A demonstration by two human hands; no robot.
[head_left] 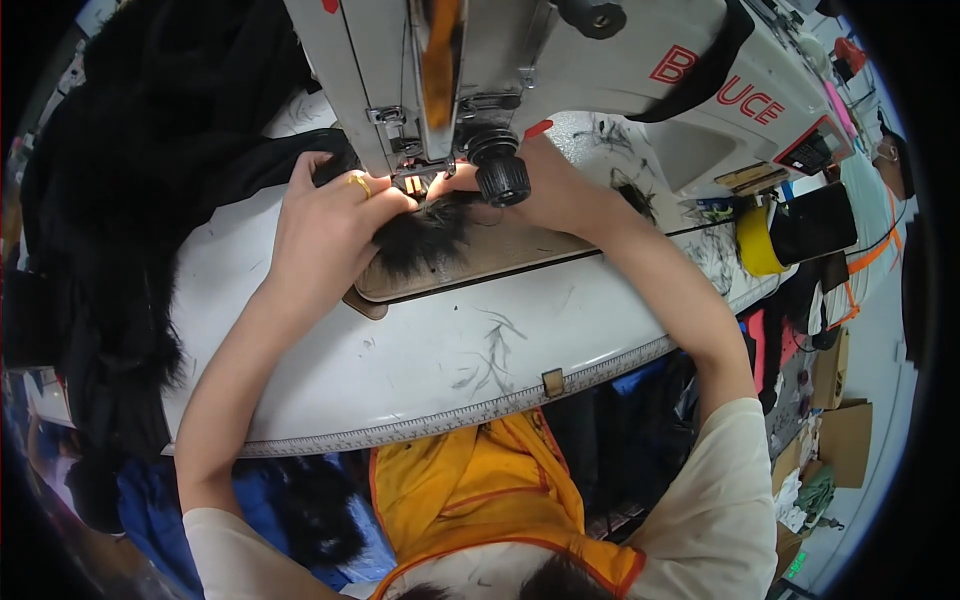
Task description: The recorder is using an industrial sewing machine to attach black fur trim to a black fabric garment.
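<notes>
A white sewing machine (640,60) stands over a white table, its lit presser foot (413,184) low between my hands. Black furry fabric (425,240) lies beneath and in front of the foot. My left hand (335,220), with a yellow ring on one finger, is closed on this fabric just left of the foot. From the right, my right hand (555,190) reaches to the same fabric, with its fingertips close beside the foot. A black knob (500,178) and the machine head hide part of its fingers. A long stretch of black cloth (240,190) runs off to the left.
A measuring tape strip (450,412) follows the table's front edge. Loose black fibres (490,350) are scattered on the tabletop. A yellow and black roll (762,240) stands at the right end. Dark fabric heaps hang on the left. Cardboard boxes (845,440) sit at far right.
</notes>
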